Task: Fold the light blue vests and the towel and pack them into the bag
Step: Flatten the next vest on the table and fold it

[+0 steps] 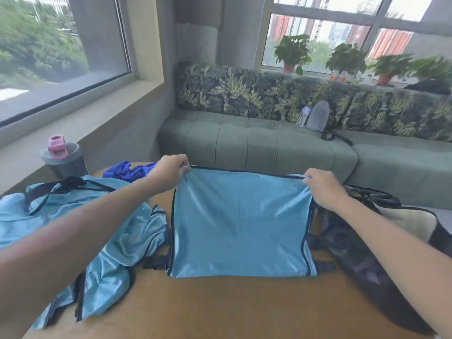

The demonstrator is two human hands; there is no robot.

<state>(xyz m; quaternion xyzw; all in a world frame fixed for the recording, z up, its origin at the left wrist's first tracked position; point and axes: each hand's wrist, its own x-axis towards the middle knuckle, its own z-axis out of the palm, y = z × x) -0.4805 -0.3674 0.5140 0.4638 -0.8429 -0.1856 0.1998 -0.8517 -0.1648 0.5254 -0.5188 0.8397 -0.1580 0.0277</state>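
A light blue vest with dark trim lies flat and squared on the brown table. My left hand pinches its far left corner and my right hand pinches its far right corner. More light blue vests lie crumpled in a heap at the left. A dark blue towel sits bunched behind my left hand. The bag, cream with black straps, lies at the right, partly under my right forearm.
A grey bin with a pink-lidded bottle on it stands at the far left. A grey-green sofa runs behind the table, with a water bottle and a grey bag on it. Potted plants line the windowsill.
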